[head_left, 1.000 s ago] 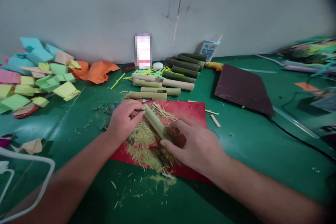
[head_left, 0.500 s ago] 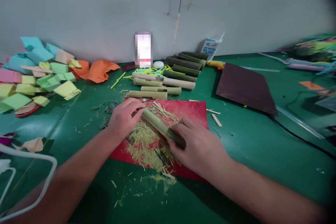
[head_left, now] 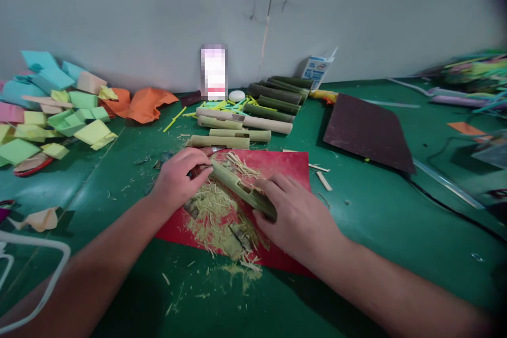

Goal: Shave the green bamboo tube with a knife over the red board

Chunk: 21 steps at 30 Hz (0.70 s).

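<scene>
A pale green bamboo tube (head_left: 232, 181) with a notch cut in its upper side lies slantwise over a red sheet (head_left: 291, 166). My right hand (head_left: 295, 211) is closed round its near right end, fingers over the top and thumb along the side. At the far left end, my left hand (head_left: 180, 177) pinches with thumb and fingertips against the tube's end. A dark patch shows between those fingers; I cannot tell if it is shadow or an object. Under the tube, bamboo shavings and dust (head_left: 214, 211) cover much of the sheet.
More bamboo tubes (head_left: 253, 124) lie in a row behind the sheet. Folded coloured papers (head_left: 59, 116) are piled at left. A phone (head_left: 214, 71) leans on the wall near a small carton (head_left: 316, 71). A dark brown board (head_left: 368, 132) and a black cable (head_left: 443, 206) are at right.
The tube has turned slightly in my hands, so its notch now faces up and shows beside my right fingers. Both hands stay at its ends. The whole view has shifted a little.
</scene>
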{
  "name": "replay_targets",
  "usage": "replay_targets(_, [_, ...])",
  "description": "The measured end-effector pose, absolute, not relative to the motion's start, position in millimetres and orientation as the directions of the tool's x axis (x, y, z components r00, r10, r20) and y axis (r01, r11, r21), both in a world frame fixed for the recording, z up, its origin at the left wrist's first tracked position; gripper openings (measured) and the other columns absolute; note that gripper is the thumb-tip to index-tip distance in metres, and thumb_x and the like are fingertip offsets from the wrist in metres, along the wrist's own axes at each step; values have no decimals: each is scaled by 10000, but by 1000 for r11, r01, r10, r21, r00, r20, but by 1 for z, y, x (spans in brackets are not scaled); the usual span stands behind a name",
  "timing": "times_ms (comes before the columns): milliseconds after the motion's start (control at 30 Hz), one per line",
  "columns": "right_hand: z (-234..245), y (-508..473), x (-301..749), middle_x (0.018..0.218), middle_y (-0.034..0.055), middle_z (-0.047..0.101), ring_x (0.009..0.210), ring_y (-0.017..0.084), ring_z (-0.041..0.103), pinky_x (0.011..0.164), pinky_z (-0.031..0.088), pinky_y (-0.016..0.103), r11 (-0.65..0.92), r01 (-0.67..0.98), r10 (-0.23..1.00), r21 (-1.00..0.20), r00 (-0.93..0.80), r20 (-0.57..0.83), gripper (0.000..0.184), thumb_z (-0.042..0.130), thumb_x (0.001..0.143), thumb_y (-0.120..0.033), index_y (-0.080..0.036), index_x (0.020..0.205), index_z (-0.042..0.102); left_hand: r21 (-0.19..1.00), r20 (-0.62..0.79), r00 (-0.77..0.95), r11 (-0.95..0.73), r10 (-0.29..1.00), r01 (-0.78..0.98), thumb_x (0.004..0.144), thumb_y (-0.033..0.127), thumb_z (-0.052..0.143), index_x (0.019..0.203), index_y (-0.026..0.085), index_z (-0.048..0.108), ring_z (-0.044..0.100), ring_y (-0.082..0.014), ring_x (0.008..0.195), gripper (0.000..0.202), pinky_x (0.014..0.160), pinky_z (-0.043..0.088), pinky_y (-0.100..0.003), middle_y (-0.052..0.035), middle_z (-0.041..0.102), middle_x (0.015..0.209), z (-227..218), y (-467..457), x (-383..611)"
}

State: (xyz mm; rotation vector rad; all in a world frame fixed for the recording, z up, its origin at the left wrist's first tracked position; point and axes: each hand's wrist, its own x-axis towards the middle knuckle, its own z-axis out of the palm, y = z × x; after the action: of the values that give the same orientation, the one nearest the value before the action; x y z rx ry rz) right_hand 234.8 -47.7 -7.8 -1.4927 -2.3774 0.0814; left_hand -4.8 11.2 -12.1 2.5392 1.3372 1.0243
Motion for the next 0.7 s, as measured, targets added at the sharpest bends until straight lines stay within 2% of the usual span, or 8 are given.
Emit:
replay_targets(167, [-7,-48,234,942,84,597,846,237,553,700,443,358,462,854,881,-241,-410,236,324,536,795,-348,-167,1059,583,390,518,381,-608,766,692,833,190,542,910,174,628,602,-164,917,117,870,484,-316,-66,644,976,-13,12,-4])
replay_targets(267, [-6,-48,233,937,84,600,858,237,554,716,443,359,465,851,882,-243,-422,212,266,509,817,-306,-169,1029,592,397,516,379,-606,768,689,829,181,543,908,174,633,600,-163,918,120,873,479,-311,-64,645,980,-13,12,-4])
replay_targets(400, [-7,-48,233,991,81,587,870,228,551,727,444,351,465,850,883,-248,-425,199,264,554,780,-231,-183,1038,577,396,510,384,-607,770,689,832,180,538,885,172,640,600,-163,925,115,874,478,-308,-62,643,978,-14,12,-4])
replay_targets(567, [-8,-50,233,966,87,586,866,236,555,728,451,369,458,839,887,-292,-413,205,257,532,795,-300,-175,1017,562,386,514,391,-612,764,690,828,189,543,881,176,638,598,-170,938,110,878,483,-319,-65,639,988,-14,13,-4])
replay_targets(700, [-9,-49,232,953,90,599,887,238,563,740,462,367,467,825,884,-318,-423,199,248,490,811,-257,-171,1033,561,375,524,384,-611,760,697,831,188,538,905,181,632,592,-173,942,121,882,477,-328,-66,634,984,-13,11,-2])
